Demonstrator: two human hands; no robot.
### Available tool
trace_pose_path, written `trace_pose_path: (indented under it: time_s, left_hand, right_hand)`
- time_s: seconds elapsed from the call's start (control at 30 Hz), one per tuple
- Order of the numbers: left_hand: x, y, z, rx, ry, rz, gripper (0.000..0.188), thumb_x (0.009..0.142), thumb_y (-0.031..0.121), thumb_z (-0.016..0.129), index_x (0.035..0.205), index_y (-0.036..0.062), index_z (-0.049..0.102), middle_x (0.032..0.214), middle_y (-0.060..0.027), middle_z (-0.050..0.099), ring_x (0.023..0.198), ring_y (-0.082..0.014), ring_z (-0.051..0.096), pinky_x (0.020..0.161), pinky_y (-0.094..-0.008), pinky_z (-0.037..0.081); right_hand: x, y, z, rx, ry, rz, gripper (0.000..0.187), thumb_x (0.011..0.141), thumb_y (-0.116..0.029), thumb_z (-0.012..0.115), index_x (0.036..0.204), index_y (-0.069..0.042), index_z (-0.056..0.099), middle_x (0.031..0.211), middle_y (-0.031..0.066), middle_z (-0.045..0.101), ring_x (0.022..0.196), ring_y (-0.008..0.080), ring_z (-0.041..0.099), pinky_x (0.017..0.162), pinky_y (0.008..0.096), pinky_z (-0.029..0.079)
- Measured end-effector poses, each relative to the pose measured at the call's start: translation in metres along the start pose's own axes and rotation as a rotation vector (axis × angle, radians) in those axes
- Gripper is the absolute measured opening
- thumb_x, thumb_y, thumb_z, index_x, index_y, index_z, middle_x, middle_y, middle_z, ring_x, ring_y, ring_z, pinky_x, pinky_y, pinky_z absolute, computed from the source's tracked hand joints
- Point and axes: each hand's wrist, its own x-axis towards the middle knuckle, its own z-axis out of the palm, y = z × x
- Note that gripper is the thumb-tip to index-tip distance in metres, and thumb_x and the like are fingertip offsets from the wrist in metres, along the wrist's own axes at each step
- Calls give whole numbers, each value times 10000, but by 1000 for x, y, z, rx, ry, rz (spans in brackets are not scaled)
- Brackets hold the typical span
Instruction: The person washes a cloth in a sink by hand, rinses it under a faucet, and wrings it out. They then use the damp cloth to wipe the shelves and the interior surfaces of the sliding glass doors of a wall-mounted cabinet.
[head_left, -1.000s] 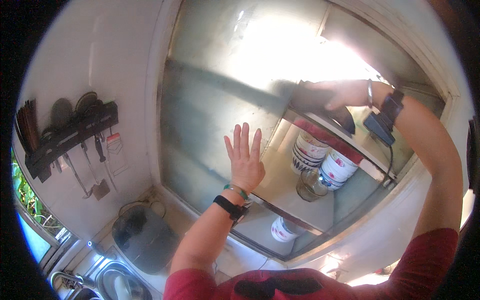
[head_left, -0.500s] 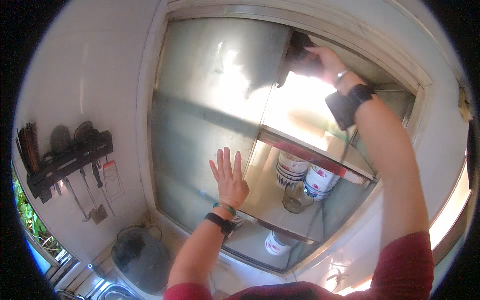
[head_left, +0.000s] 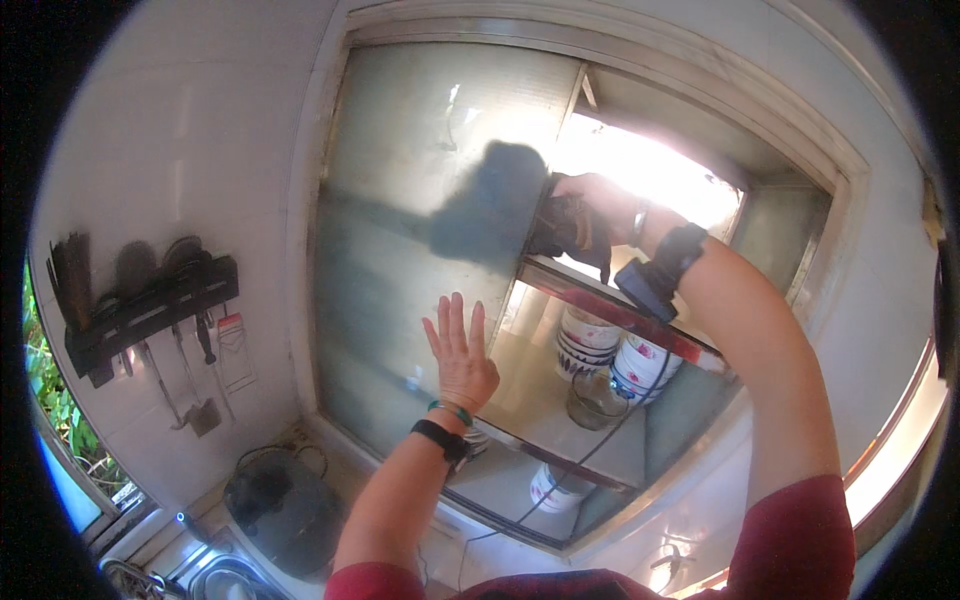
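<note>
My left hand (head_left: 464, 360) lies with fingers spread on the frosted sliding pane (head_left: 390, 280) of a wall cabinet, near that pane's right edge. My right hand (head_left: 600, 205) reaches into the cabinet's uncovered right side, above the upper shelf (head_left: 620, 305). It grips a dark, bunched cloth (head_left: 565, 230) beside the pane's edge. Part of a dark shape shows blurred through the frosted pane, to the left of the cloth. My right fingertips are partly hidden by the cloth and the glare.
Below the upper shelf stand stacked patterned bowls (head_left: 635, 365) and a glass bowl (head_left: 597, 400); a flowered bowl (head_left: 555, 490) sits lower. A dark utensil rack (head_left: 150, 310) hangs on the left wall. A dark round-lidded pot (head_left: 285, 515) is on the counter. A cable hangs from my right wrist.
My right hand has come down from the cabinet's top with the dark cloth, to just above the upper shelf. The left hand keeps its place on the pane.
</note>
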Motion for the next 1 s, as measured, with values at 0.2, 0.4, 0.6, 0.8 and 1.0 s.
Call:
trace_pose_path:
  time_s: [0.2,0.4,0.6,0.8,1.0]
  left_hand:
    - [2,13,-3,-57,-25,-43,775,575,-23,484,1326,49,307,1404,-213,182,1324,-401,116,1031,-610,47]
    - [1,11,-7,-44,-32,-62,722,621,-31,482,1321,49,323,1397,-211,196,1324,-382,130,1032,-608,63]
    - [2,11,-3,-57,-75,-45,846,551,-48,499,1350,42,234,1417,-226,127,1331,-401,83,1040,-603,33]
    - [1,12,-3,-64,-59,-29,848,558,-45,503,1356,50,232,1414,-226,133,1329,-402,84,1039,-605,33]
    - [0,9,-6,-98,-62,-31,822,575,-40,490,1353,55,244,1409,-225,145,1324,-401,100,1044,-596,44]
  right_hand:
    - [-30,-17,-33,-357,-49,-265,162,817,-182,511,747,-44,561,607,51,551,511,160,556,513,284,484]
    - [-73,-59,-25,-413,138,-720,202,829,-220,520,900,-40,580,683,58,554,639,193,561,627,308,456]
    - [-30,-104,38,-1039,858,-1406,302,785,-140,528,1079,-188,580,942,92,616,860,265,581,765,355,472]
    - [44,-83,67,-1711,966,-1098,371,809,-222,518,1176,-276,532,1211,81,485,1113,298,417,886,478,334]
    - [47,-20,115,-1731,621,-1095,524,767,-295,604,1265,-287,440,1278,94,420,1155,316,373,900,480,292]
